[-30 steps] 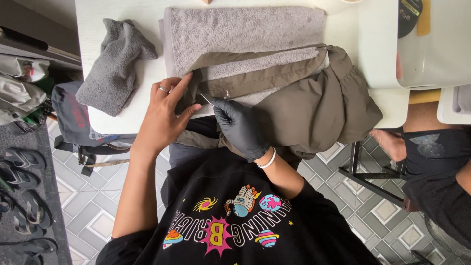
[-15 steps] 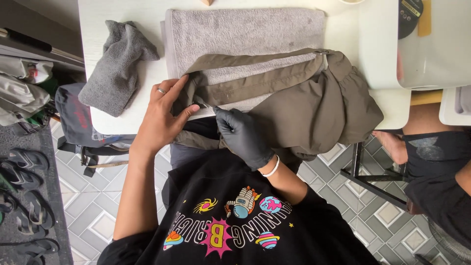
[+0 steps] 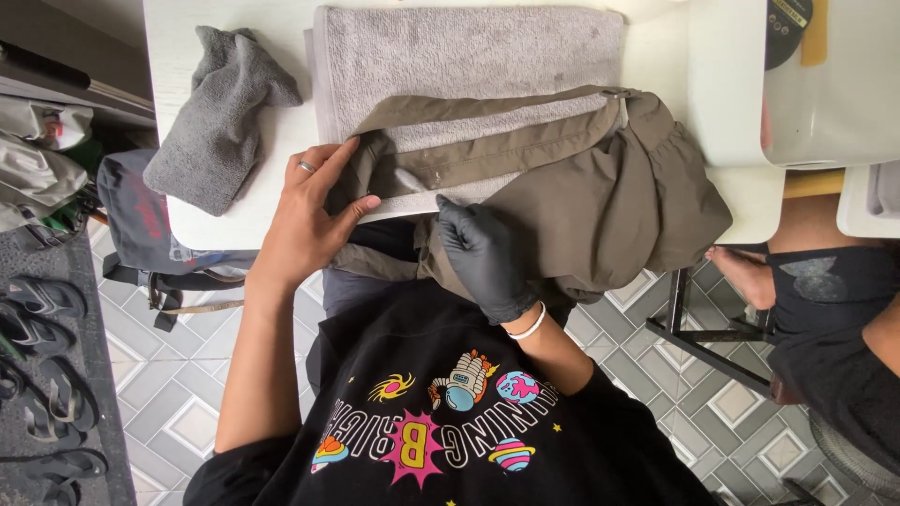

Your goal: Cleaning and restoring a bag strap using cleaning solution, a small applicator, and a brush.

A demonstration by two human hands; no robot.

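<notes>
Leftmost, at nine o'clock, dark sandals (image 3: 37, 375) lie on a mat, and a dark bag (image 3: 141, 220) slumps on the tiled floor beside the white table (image 3: 192, 225). Up at eleven o'clock a crumpled grey cloth (image 3: 220, 112) sits on the tabletop, just beside a grey towel (image 3: 469, 56) spread flat at twelve o'clock. The bare left hand (image 3: 314, 220), a ring on one finger, lies flat with fingers spread, pressing the near left edge of an olive-brown garment (image 3: 600, 206) where it overlaps the towel. The garment runs from the centre out to three o'clock, its bulk bunched and hanging over the table's near edge. The right hand (image 3: 483, 253), in a black glove with a white bracelet at the wrist, pinches a fold of the garment's fabric just right of the left hand; the two hands are near but apart. At two o'clock stands a white container (image 3: 825, 103), and another person's bare foot (image 3: 745, 272) rests on the floor at three o'clock.
</notes>
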